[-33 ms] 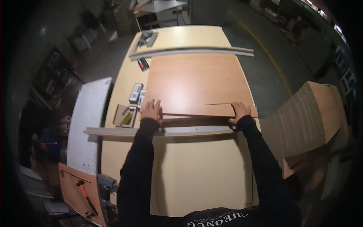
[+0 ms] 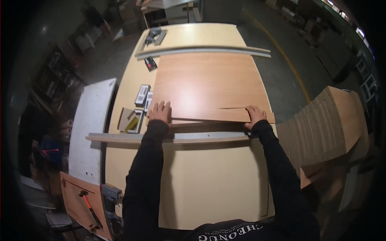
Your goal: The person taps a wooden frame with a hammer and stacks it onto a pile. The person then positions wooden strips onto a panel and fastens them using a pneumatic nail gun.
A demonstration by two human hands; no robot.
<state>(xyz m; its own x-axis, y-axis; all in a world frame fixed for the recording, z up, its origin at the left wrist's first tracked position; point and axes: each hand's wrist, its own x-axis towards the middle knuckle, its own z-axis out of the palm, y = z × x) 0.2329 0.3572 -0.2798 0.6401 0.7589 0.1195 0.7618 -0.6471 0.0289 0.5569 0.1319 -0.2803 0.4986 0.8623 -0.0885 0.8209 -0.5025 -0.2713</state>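
Note:
A wide wood-grain panel point(image 2: 205, 82) lies across two long rails on the workbench. Along its near side runs a narrow strip point(image 2: 209, 115) in the same wood colour, with a thin dark gap between them toward the right. My left hand point(image 2: 160, 112) grips the strip's left end, fingers over the top and thumb at the front edge. At the right end my right hand point(image 2: 256, 115) is closed round the same near edge. Beneath the strip, shadow hides how the edge rests. The near rail point(image 2: 193, 137) lies just in front of both hands.
The far rail point(image 2: 205, 51) crosses behind the panel. Small boxes point(image 2: 142, 95) and an open carton point(image 2: 128, 119) stand left of it. A nail gun point(image 2: 110, 192) and a hammer point(image 2: 89, 207) lie at lower left. Stacked boards point(image 2: 313, 128) stand at right; another tool point(image 2: 154, 36) lies far left.
The whole view has shifted slightly. Both hands keep their places on the strip, and the panel and rails look unmoved.

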